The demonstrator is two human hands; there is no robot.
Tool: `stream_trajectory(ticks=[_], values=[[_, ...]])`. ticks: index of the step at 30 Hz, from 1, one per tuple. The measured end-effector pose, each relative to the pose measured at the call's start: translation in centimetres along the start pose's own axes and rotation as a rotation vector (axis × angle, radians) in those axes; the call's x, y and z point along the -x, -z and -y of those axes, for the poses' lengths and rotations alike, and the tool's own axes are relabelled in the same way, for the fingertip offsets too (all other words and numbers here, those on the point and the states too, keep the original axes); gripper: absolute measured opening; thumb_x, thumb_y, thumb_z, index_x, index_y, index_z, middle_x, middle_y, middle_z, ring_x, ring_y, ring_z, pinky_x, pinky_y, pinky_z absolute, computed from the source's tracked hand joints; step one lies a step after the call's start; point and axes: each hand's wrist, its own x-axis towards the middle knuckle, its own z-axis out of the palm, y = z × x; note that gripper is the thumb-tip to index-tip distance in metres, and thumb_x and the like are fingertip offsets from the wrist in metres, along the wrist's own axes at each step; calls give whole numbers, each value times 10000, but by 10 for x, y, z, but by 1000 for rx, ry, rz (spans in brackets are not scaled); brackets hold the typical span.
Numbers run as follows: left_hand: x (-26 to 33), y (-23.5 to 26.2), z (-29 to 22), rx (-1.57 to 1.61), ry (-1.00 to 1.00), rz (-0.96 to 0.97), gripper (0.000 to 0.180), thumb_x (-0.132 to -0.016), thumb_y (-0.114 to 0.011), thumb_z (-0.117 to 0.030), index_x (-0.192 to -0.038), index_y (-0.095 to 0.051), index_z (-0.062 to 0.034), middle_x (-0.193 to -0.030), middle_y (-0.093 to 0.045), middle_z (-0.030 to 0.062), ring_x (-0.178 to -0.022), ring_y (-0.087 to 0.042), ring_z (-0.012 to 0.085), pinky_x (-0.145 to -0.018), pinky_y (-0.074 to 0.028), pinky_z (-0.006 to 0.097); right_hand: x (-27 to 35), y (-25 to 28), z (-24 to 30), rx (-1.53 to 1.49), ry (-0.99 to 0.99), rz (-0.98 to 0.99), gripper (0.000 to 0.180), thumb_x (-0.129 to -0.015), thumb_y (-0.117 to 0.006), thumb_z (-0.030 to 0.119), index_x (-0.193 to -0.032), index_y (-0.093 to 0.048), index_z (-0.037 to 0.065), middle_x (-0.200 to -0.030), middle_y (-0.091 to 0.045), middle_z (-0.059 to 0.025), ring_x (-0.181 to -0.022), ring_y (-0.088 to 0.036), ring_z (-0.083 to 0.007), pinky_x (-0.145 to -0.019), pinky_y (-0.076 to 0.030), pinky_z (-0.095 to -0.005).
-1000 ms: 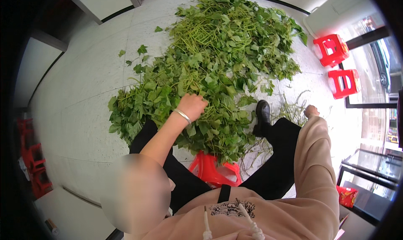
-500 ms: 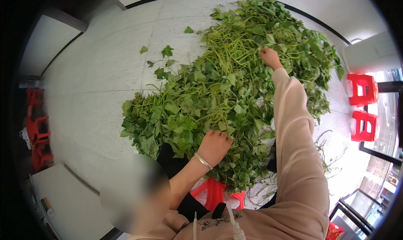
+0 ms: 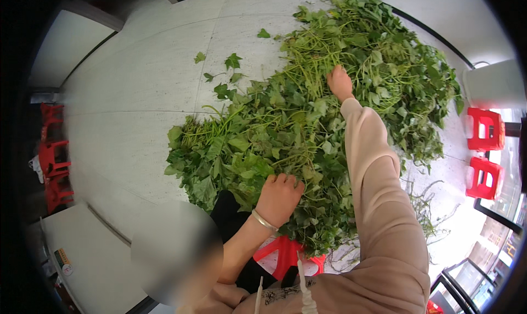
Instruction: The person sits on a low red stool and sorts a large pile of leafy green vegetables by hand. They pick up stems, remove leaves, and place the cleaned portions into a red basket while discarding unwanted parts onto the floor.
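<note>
A big pile of green leafy vines (image 3: 307, 122) lies spread over the pale floor in front of me. My left hand (image 3: 279, 197), with a thin metal bracelet on the wrist, rests fingers-down on the near leaves, closed around a bunch of them. My right hand (image 3: 340, 82), at the end of a beige sleeve, reaches far into the pile among the bare green stems; its fingers are buried in the stems, so its grip cannot be made out. A few loose leaves (image 3: 230, 61) lie apart at the pile's far left.
I sit on a low red stool (image 3: 285, 254). Two more red stools (image 3: 485, 152) stand at the right, by a white bin (image 3: 494, 83). Stripped stems (image 3: 428, 204) lie on the floor at my right. Stacked red stools (image 3: 52, 155) stand at the far left.
My right arm stretched out from beside my knee deep into the far part of the pile. My left hand stayed on the near leaves while my head turned.
</note>
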Motion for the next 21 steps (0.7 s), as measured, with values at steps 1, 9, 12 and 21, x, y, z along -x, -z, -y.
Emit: stream_trajectory(ticks=[1,9,12,21], values=[[0,0,-2,-4,-12,-3,233,-707,-645,-186,-924,-617,-106,-814,-555,51,-824,-561,211,-717,-435,353,2,23,2,16,-36,-55,280,-855,-581,235,-928,-458,-6,-931,-574,-251,-720,-596,-398,-608,-499,-469],[2,5,-25,73,-123,0,139,-748,-600,-138,-877,-623,-92,-854,-601,81,-857,-590,236,-734,-454,375,75,286,23,-127,32,-391,227,-887,-534,266,-1018,-519,80,-771,-655,-128,-646,-627,-307,-586,-481,-383],[-5,-1,-28,83,-186,43,160,-789,-605,-208,-898,-621,-92,-849,-606,89,-840,-596,248,-729,-482,379,129,381,53,-242,75,-599,220,-905,-506,251,-969,-546,44,-770,-657,-77,-612,-628,-191,-585,-480,-307],[6,8,-20,101,8,-129,218,-857,-539,-279,-908,-644,-95,-887,-625,101,-811,-619,252,-708,-515,395,323,444,119,-114,80,-511,164,-921,-448,177,-1019,-516,64,-679,-617,-74,-564,-606,-190,-538,-459,-308]])
